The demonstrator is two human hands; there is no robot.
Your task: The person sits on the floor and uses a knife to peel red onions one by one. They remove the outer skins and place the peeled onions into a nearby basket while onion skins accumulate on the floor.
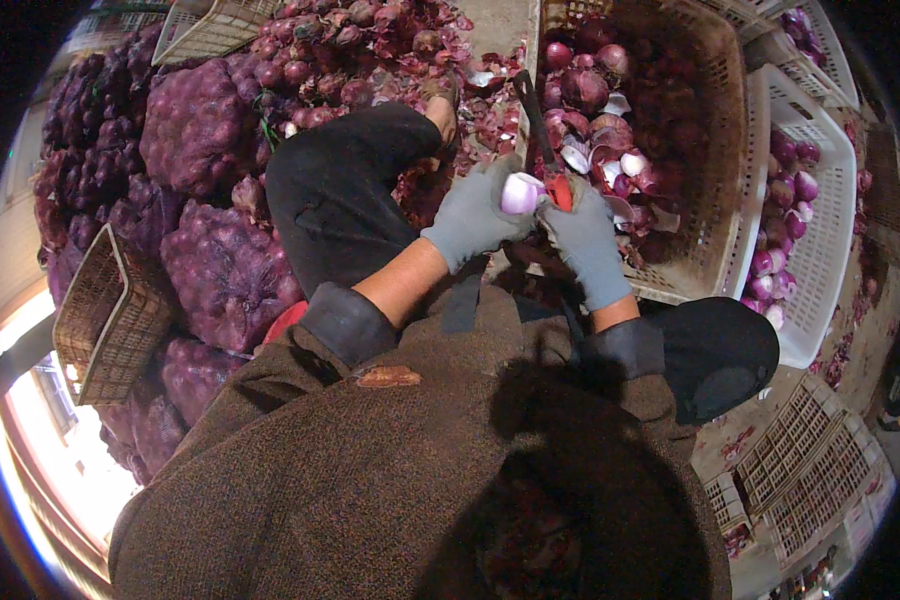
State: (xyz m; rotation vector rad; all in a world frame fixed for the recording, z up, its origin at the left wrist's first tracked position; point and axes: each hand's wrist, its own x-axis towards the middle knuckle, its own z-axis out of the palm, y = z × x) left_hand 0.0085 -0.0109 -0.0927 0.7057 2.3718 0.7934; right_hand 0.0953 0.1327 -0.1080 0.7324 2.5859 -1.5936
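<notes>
In my gloved left hand [480, 214] is a peeled red onion [521, 193], pale violet and shiny, with a flat whitish face turned upward. My gloved right hand [589, 232] grips the red handle [559, 193] of a knife, whose dark blade [534, 116] points away from me over the crate's near-left rim. The right fingertips come close to the onion; whether they touch it I cannot tell. Just beyond both hands stands a large beige plastic crate [709, 225] holding red onions [585, 90] and loose skins.
A white plastic crate [832, 225] with peeled onions [784, 195] stands at the right. Mesh sacks of onions [225, 274] are piled at the left beside a tilted crate [112, 322]. Loose onions and skins [487, 127] cover the floor ahead. More crates [810, 465] lie behind right.
</notes>
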